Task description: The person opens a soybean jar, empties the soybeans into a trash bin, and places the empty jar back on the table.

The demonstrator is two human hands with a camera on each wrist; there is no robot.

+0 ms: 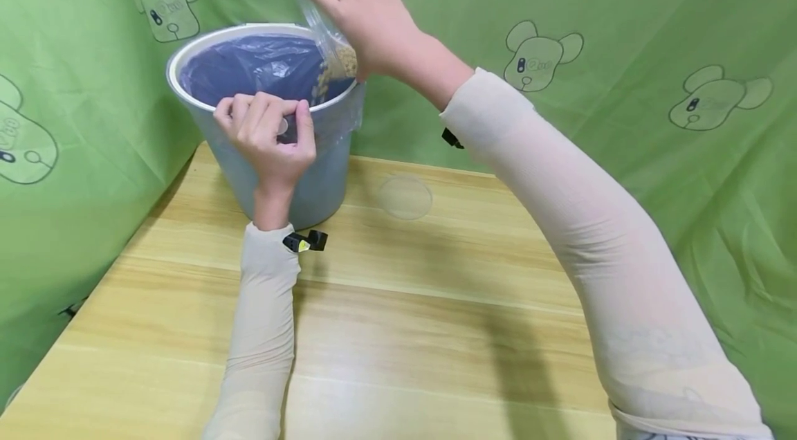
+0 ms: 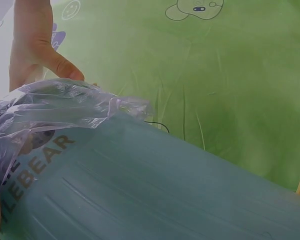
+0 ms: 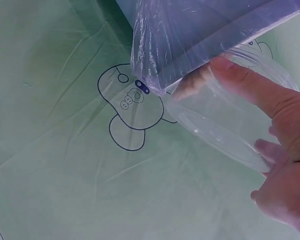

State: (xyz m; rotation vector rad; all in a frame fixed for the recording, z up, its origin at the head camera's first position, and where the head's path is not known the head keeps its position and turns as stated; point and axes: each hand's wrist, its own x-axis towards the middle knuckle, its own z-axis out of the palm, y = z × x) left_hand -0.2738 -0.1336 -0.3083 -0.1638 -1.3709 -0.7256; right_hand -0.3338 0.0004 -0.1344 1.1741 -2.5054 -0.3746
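A blue-grey trash can [image 1: 326, 180] with a white rim stands on the table, lined with a translucent purple bag [image 1: 243, 70]. My left hand [image 1: 268, 132] grips its near rim, fingers over the edge. Above the right side of the can, my right hand [image 1: 376, 21] holds a clear plastic jar [image 3: 215, 125] between thumb and fingers. The jar is tipped mouth-down towards the can. Small beige pieces [image 1: 344, 59] gather in it and spill out into the bag. In the left wrist view the bag's edge [image 2: 65, 102] hangs over the rim.
A round clear lid [image 1: 405, 196] lies on the wooden table [image 1: 398, 329], right of the can. Green fabric [image 1: 623, 4] with printed bear heads hangs close behind the can and along the left side.
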